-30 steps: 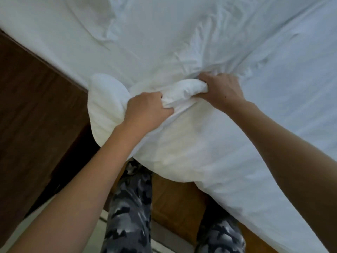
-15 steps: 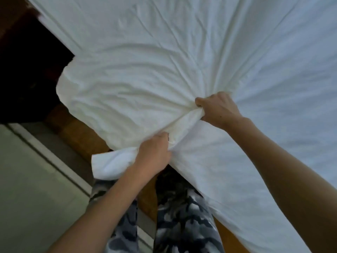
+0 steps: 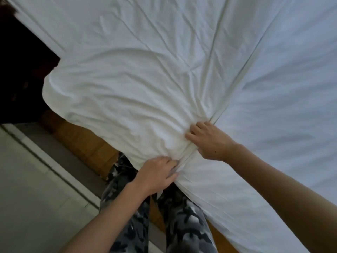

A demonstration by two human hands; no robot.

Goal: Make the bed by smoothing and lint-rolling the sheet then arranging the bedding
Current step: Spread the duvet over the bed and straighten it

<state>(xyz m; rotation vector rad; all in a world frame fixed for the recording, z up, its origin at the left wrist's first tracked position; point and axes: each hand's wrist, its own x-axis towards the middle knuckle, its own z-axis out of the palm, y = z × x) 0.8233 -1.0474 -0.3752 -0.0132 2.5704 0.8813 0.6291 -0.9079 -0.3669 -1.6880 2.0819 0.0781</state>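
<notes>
Far left: pale tiled floor (image 3: pixel 27 189) with a light raised strip running diagonally, and dark wooden furniture (image 3: pixel 20 73) above it in shadow. Next to these, the orange-brown wooden bed frame (image 3: pixel 82 139) showing beneath the overhanging cloth. Across nearly the whole view, spread over the bed: white sheet (image 3: pixel 145 79), creased and bunched at the near corner, smoother and bluish toward the right, with long folds fanning out from the spot between the two hands. Rounded corner of the sheet hanging past the bed frame at left. Lower centre: left hand (image 3: pixel 156 175), fingers curled and clenched on a gathered fold of the sheet at the bed's near edge, forearm reaching up from the bottom of the view. Below it, legs in grey camouflage trousers (image 3: pixel 186 220), standing close against the bed frame. Just right of and above the left hand: right hand (image 3: pixel 209 141), knuckles up, fingers bent and dug into the same ridge of sheet, thumb side toward the left hand, grasping the cloth. Hands near each other, apart, joined by the taut fold running between them. Right forearm stretching off to the lower right over the sheet.
</notes>
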